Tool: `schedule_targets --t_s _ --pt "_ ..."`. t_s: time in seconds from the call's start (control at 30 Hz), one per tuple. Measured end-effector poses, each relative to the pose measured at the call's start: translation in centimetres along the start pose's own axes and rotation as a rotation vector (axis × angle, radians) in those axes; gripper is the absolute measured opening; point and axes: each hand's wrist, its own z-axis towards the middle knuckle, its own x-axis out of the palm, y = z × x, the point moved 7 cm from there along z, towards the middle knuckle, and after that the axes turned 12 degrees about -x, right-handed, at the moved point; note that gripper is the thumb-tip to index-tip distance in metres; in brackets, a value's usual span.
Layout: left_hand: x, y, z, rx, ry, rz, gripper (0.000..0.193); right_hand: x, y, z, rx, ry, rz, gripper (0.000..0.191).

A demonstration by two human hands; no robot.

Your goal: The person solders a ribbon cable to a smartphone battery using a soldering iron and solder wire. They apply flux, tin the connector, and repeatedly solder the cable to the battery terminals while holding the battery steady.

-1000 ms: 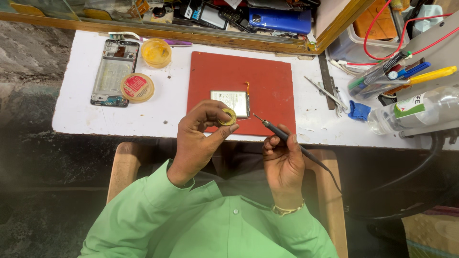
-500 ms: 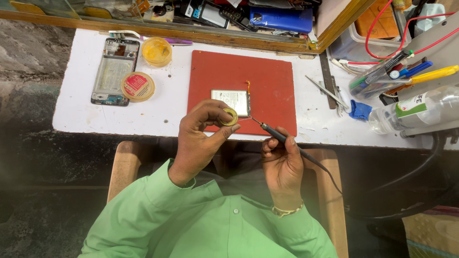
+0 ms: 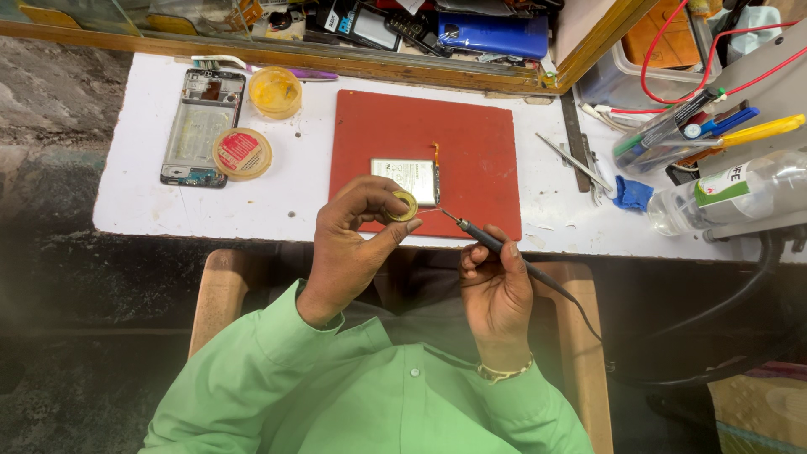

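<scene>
Two hands work at the mat's near edge: our left hand (image 3: 353,244) pinches a small yellowish solder spool (image 3: 403,205), a thin strand running toward the soldering iron (image 3: 496,246) gripped pen-like in our right hand (image 3: 496,290), just below the phone battery (image 3: 406,179) on the red mat (image 3: 471,151).

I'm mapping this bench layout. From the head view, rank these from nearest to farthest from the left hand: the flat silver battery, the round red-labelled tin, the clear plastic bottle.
From the left hand:
1. Flat silver battery, on the red mat just beyond the fingertips.
2. Round red-labelled tin, off to the left on the white table.
3. Clear plastic bottle, at the far right edge.
</scene>
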Motion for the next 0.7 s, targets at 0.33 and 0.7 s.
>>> schedule_targets --t_s 0.33,0.7 --pt "-0.17 0.12 -0.04 -0.006 -0.007 0.011 0.018 0.05 -0.02 0.01 0.000 0.015 -0.001 0.032" --pt "-0.02 0.18 -0.06 -0.009 0.010 0.006 0.017 -0.08 -0.08 -0.05 0.009 0.012 -0.001 0.032"
